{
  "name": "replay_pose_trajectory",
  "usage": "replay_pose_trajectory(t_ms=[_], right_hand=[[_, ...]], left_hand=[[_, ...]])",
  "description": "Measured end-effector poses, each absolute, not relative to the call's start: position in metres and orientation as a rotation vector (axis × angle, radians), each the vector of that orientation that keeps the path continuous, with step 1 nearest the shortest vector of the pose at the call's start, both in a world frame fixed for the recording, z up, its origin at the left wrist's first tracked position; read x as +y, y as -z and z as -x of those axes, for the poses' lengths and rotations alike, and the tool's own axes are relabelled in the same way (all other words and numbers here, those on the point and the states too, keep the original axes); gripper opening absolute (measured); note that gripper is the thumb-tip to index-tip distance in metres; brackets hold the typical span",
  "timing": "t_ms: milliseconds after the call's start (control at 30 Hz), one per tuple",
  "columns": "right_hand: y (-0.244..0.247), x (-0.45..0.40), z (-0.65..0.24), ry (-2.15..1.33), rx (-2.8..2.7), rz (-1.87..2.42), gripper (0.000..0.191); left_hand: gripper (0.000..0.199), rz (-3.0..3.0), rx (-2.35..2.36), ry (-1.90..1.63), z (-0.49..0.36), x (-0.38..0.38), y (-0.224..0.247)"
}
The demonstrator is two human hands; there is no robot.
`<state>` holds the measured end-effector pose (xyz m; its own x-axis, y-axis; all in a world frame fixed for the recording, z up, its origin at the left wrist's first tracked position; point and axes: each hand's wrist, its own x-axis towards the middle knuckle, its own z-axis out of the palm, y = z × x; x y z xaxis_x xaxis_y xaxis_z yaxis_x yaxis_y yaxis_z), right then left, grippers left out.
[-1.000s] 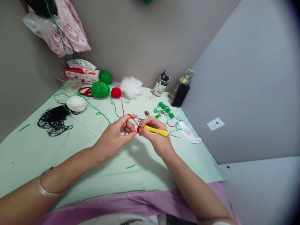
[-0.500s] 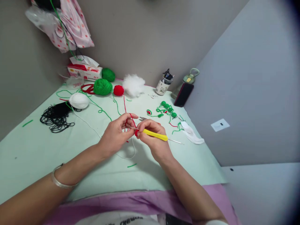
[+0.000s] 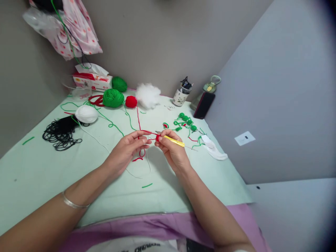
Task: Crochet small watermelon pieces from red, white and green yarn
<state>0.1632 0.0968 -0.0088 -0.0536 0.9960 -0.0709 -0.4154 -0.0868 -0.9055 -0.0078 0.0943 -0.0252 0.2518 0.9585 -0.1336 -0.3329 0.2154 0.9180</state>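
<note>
A small red crochet piece (image 3: 158, 138) and a yellow-handled crochet hook (image 3: 174, 141) are both in my right hand (image 3: 173, 150), its fingers closed round them. The hook's metal end points right. My left hand (image 3: 130, 148) is closed on red yarn (image 3: 146, 132), which stretches over its fingers across to the piece. From the left hand the strand runs back to a red yarn ball (image 3: 131, 102). A loose red loop (image 3: 142, 153) hangs below the left fingers. Scissor tips (image 3: 157, 132) show behind my right fingers; the rest is hidden.
Green yarn balls (image 3: 113, 98), a white yarn ball (image 3: 86, 114) and black yarn (image 3: 61, 133) lie left. White stuffing (image 3: 148, 95), a pen cup (image 3: 181, 96) and a phone (image 3: 204, 105) stand at the back. Small green crochet pieces (image 3: 189, 122) lie right.
My hands have moved apart a little, the right one shifting right with the piece and hook. Red yarn is now stretched between them, and the hook has left the gap between the hands.
</note>
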Motion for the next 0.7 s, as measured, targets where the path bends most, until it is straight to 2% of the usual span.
replay_pose_trajectory(t_ms=[167,300,700], right_hand=[[0.0147,0.0961,-0.1633,-1.361,-0.990,0.952,0.017],[0.0180,0.0953,-0.1615,-1.336,-1.062,0.946,0.016],[0.0158,0.0980,-0.1621,-1.587,-0.882,0.939,0.027]], left_hand=[[0.028,-1.068,0.923,-1.068,0.0045,0.0974,0.0293],[0.018,-1.196,0.999,-1.061,0.0040,0.0953,0.0264],[0.017,-1.266,0.959,-1.120,0.0101,0.0884,0.0237]])
